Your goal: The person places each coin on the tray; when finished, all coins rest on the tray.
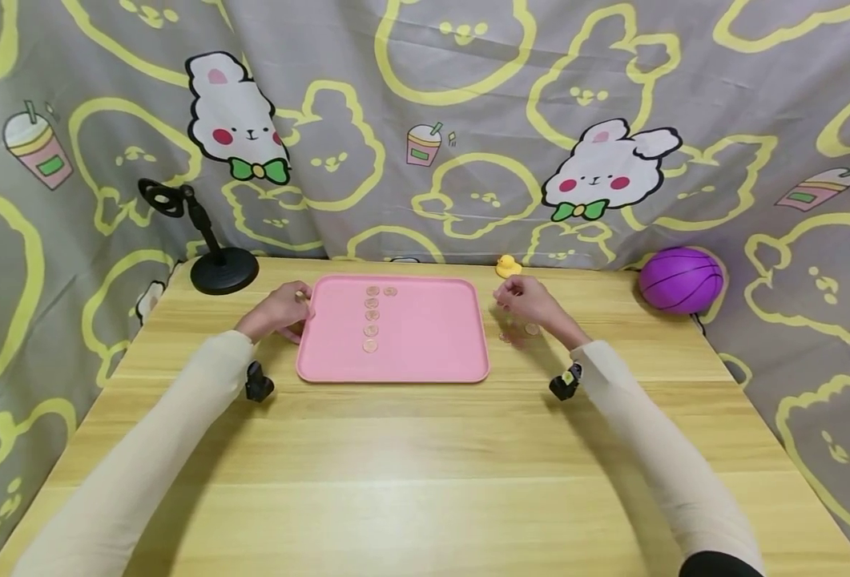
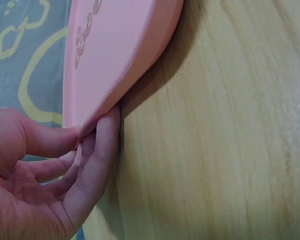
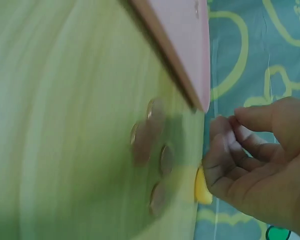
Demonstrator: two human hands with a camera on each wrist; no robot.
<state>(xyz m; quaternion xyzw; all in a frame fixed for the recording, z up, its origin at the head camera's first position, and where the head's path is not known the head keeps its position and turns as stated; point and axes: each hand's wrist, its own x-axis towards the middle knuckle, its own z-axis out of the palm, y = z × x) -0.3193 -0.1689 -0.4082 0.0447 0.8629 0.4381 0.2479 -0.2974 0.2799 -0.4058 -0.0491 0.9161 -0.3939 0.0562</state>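
My left hand point(image 1: 280, 308) grips the left rim of a pink tray point(image 1: 432, 336). In the left wrist view, the thumb lies over the rim and fingers lie beneath it. On the tray, several coins point(image 1: 371, 315) form a column, with one more coin point(image 1: 390, 292) beside the topmost. Just off the tray's right side, my right hand point(image 1: 529, 300) is above the table, its fingers curled and the thumb tip near the index fingertip. Whether anything is between those fingertips is hidden. Several loose coins point(image 3: 157, 199) lie below it on the wood, blurred in the right wrist view.
Behind my right hand sits a yellow rubber duck point(image 1: 508, 267). A purple basketball point(image 1: 681, 280) is at the table's back right corner, and a black stand point(image 1: 224, 271) at the back left. A patterned curtain point(image 1: 461, 208) closes off the far edge of the wooden table point(image 1: 410, 465).
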